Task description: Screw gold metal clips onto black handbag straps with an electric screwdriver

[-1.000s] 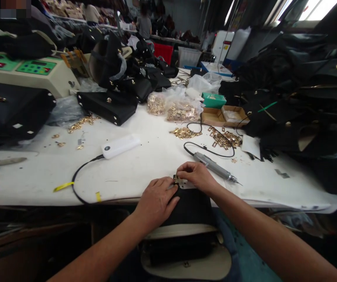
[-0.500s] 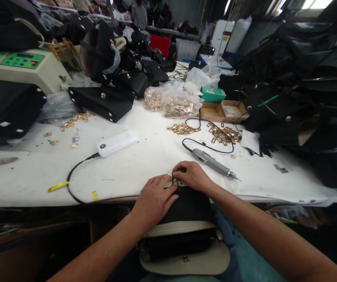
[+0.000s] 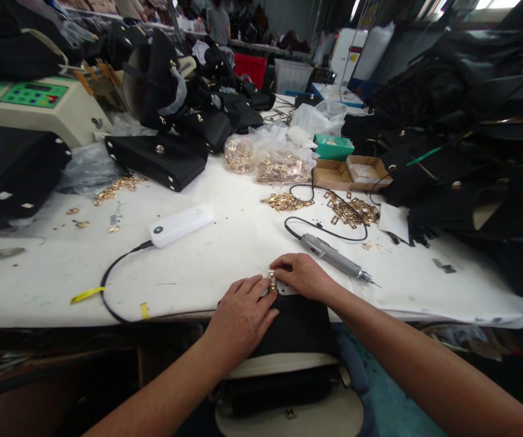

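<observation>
A black bag (image 3: 295,328) with a cream edge lies over the near table edge and down onto my lap. My left hand (image 3: 243,315) rests flat on its top, fingers stretched toward a small gold metal fitting (image 3: 271,278) at the bag's upper edge. My right hand (image 3: 301,276) is curled, its fingertips pinching that fitting from the right. A grey electric screwdriver (image 3: 334,260) lies on the white table (image 3: 206,267) just behind my right hand, its black cable looping back.
A white power bank (image 3: 180,226) with a black cable lies to the left. Piles and bags of gold hardware (image 3: 283,171), small cardboard boxes (image 3: 350,173), black bags (image 3: 161,158) and a beige machine (image 3: 47,109) fill the back. Stacked black bags (image 3: 480,158) crowd the right. A person stands far behind.
Both hands stay at the bag's top edge with only small finger shifts around the gold fitting. The camera view has tilted slightly.
</observation>
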A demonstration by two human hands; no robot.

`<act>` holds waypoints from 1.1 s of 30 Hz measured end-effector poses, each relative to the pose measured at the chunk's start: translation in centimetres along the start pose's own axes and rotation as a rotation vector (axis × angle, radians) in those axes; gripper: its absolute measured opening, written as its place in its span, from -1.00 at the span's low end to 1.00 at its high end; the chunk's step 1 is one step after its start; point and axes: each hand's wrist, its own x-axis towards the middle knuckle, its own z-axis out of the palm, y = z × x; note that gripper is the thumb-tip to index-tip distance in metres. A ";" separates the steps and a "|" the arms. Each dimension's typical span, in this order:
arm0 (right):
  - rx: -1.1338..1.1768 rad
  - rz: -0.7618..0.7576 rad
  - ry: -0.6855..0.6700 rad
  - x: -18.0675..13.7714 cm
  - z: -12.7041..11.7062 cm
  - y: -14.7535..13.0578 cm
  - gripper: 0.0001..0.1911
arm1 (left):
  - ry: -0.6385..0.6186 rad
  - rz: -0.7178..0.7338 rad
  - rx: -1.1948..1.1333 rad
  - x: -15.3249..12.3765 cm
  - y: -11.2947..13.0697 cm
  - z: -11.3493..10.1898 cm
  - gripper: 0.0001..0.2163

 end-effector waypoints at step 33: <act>-0.033 -0.002 0.013 0.2 0.1 0.1 -0.88 | -0.062 -0.046 0.047 0.5 0.2 -0.7 -0.63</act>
